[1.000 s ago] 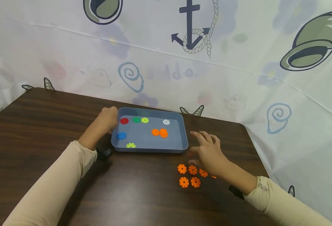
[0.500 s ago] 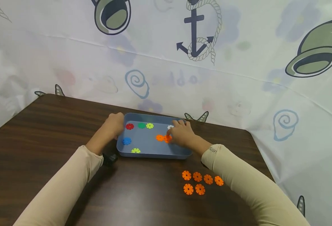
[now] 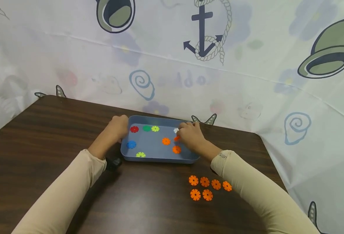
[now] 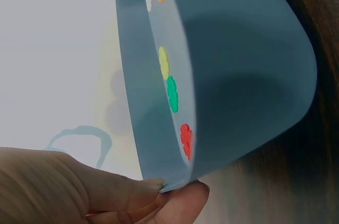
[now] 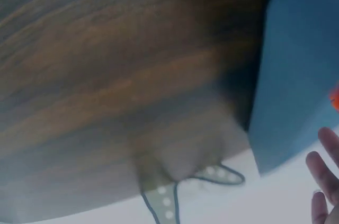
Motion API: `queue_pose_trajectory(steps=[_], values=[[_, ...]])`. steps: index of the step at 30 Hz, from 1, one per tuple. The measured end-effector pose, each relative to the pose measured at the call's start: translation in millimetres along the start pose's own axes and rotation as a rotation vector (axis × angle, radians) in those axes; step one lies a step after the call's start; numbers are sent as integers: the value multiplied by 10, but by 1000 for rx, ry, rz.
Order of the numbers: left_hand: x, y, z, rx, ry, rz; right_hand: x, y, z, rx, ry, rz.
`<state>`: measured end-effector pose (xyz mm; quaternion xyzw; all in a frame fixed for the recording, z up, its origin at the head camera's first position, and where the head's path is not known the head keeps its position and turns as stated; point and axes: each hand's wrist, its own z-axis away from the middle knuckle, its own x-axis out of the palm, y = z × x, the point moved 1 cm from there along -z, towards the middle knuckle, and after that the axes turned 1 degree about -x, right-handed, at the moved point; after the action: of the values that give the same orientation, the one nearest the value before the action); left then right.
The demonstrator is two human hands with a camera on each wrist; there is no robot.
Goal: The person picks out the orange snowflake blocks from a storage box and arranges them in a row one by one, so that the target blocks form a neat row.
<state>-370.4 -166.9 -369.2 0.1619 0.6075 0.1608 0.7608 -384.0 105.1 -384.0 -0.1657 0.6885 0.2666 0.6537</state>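
My left hand [image 3: 116, 129] pinches the left rim of a blue-grey tray [image 3: 148, 158]; in the left wrist view, thumb and fingers [image 4: 183, 203] close on its corner. Inside the tray, my right hand [image 3: 191, 135] pinches a notched orange disc [image 3: 177, 138], which looks tilted at the fingertips. The right wrist view shows only an edge of orange disc [image 5: 335, 98] above several spread fingers [image 5: 320, 173]; thumb and index lie outside that view. Two more orange discs, one left [image 3: 166, 141] and one nearer [image 3: 176, 149], lie on the tray floor. A white disc [image 3: 176, 130] is partly hidden behind the right hand.
Red [image 3: 134, 129], green [image 3: 146, 128], blue [image 3: 131, 144] and two yellow discs [image 3: 155, 129] also lie in the tray. Several orange discs [image 3: 205, 181] form two rows on the dark wooden table [image 3: 148, 201] in front. A patterned white sheet [image 3: 166, 39] hangs behind.
My right hand has moved from above the table discs into the tray. The overlapping orange discs there have come apart, one now at the fingertips. The left hand keeps its hold.
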Motion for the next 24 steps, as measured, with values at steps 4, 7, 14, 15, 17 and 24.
queue_pose_trajectory(steps=[4, 7, 14, 15, 17, 24], values=[[36, 12, -15, 15, -6, -5, -194, 82, 281, 12, 58, -110], [27, 10, -16, 25, 5, -3, -379, 150, 566, -6, 80, -164], [-1, 11, -30, 29, -5, 18, -476, 336, 1337, -18, 71, -253], [-7, 7, -32, 29, -7, 20, -447, 349, 1431, -9, 52, -268], [-16, 6, -35, 30, -10, 17, -366, 361, 1597, 15, 4, -292], [14, 12, -39, 37, -9, 26, -95, 319, 1890, 48, -84, -270]])
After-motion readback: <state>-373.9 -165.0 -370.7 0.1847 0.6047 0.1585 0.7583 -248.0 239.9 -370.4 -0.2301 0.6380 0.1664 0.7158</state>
